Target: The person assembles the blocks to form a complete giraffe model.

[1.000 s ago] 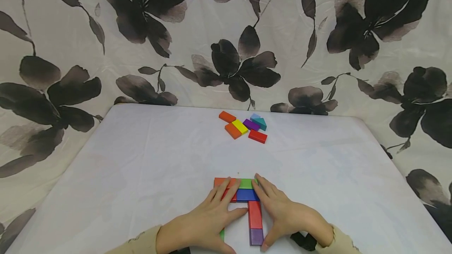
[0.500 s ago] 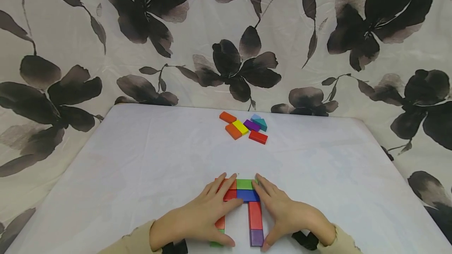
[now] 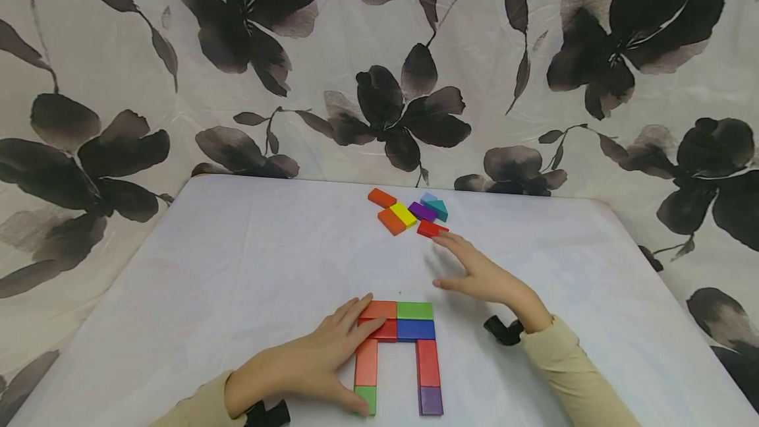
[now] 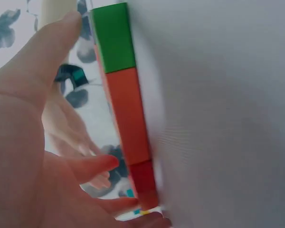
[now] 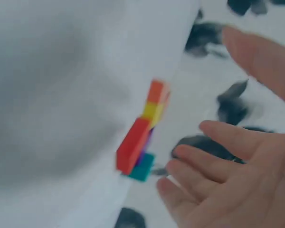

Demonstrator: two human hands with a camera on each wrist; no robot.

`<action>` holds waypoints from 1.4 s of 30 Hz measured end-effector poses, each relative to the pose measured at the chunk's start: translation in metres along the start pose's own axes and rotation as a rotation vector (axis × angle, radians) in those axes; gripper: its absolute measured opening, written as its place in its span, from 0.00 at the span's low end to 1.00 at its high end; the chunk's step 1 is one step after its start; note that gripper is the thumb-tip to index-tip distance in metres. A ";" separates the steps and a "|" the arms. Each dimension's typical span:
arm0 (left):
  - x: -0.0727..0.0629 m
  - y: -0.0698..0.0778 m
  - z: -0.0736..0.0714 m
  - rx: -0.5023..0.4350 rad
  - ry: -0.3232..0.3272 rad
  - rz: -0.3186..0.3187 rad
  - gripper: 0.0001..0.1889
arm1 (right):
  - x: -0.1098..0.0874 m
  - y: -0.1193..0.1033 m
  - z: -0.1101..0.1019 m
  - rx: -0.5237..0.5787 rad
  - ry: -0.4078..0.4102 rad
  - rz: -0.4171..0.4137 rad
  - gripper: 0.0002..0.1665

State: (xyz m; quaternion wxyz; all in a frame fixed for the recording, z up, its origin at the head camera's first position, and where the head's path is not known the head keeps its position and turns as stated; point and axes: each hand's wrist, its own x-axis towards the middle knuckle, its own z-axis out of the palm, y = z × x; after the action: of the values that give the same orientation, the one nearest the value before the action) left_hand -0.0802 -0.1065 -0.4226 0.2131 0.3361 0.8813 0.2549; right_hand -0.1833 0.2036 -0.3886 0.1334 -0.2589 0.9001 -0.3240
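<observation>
Flat coloured blocks form an arch shape near the front. Orange and green blocks make its top row, above red and blue ones. An orange-red block and a green block form the left leg; a red block and a purple block form the right. My left hand lies along the left side, fingers extended, thumb by the lower green block. My right hand reaches out, fingers extended and holding nothing, fingertips at a loose red block.
Around that red block at the back lie a yellow block, orange blocks, a purple block, a teal triangular block and a light blue piece. Floral cloth hangs behind the white table.
My right hand has left the arch's right side and moved forward to the loose blocks. My left hand has shifted slightly left, uncovering more of the left leg.
</observation>
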 end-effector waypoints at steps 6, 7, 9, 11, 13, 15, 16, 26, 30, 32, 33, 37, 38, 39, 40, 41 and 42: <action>-0.003 -0.012 0.000 -0.074 0.009 0.028 0.54 | 0.035 0.019 -0.006 -0.001 0.115 0.046 0.32; -0.003 -0.014 -0.001 -0.088 0.013 0.031 0.52 | 0.039 0.022 -0.006 0.009 0.132 0.054 0.30; -0.003 -0.017 -0.003 -0.113 0.030 0.035 0.47 | 0.046 0.026 -0.004 0.028 0.151 0.072 0.26; -0.002 -0.020 -0.004 -0.130 0.057 0.045 0.43 | 0.052 0.030 -0.003 0.033 0.162 0.074 0.24; 0.000 -0.024 -0.006 -0.150 0.090 0.065 0.39 | 0.056 0.034 -0.002 0.024 0.173 0.066 0.22; 0.001 -0.029 -0.007 -0.182 0.120 0.086 0.34 | 0.058 0.038 -0.001 0.002 0.187 0.052 0.20; 0.002 -0.031 -0.008 -0.199 0.131 0.097 0.32 | 0.059 0.040 -0.001 -0.009 0.194 0.045 0.19; 0.012 -0.057 -0.007 -0.354 0.231 0.171 0.21 | 0.059 0.043 -0.006 -0.080 0.203 0.020 0.15; 0.013 -0.059 -0.007 -0.411 0.242 0.191 0.20 | 0.058 0.039 -0.007 -0.097 0.114 0.032 0.22; 0.014 -0.060 -0.007 -0.436 0.255 0.199 0.19 | 0.058 0.038 -0.007 -0.104 0.072 0.044 0.24; 0.014 -0.060 -0.006 -0.448 0.262 0.205 0.19 | 0.057 0.038 -0.007 -0.109 0.059 0.049 0.24; 0.015 -0.060 -0.005 -0.466 0.286 0.224 0.17 | 0.054 0.036 -0.006 -0.148 0.050 0.032 0.22; 0.015 -0.060 -0.004 -0.469 0.290 0.223 0.17 | 0.053 0.035 -0.005 -0.160 0.050 0.023 0.21; 0.015 -0.060 -0.004 -0.472 0.293 0.222 0.17 | 0.052 0.034 -0.005 -0.176 0.049 0.011 0.21; 0.015 -0.060 -0.004 -0.472 0.299 0.221 0.16 | 0.050 0.033 -0.005 -0.194 0.047 -0.002 0.21; 0.015 -0.060 -0.004 -0.472 0.307 0.218 0.16 | 0.048 0.032 -0.005 -0.212 0.045 -0.015 0.21; 0.014 -0.059 -0.004 -0.473 0.315 0.216 0.15 | 0.046 0.031 -0.004 -0.211 0.041 -0.018 0.22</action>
State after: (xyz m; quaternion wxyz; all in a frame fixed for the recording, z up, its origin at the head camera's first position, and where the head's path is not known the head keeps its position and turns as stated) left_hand -0.1209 -0.1359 -0.4571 0.1176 0.3254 0.7788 0.5232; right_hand -0.2349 0.2010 -0.4089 0.0839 -0.2731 0.9294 -0.2337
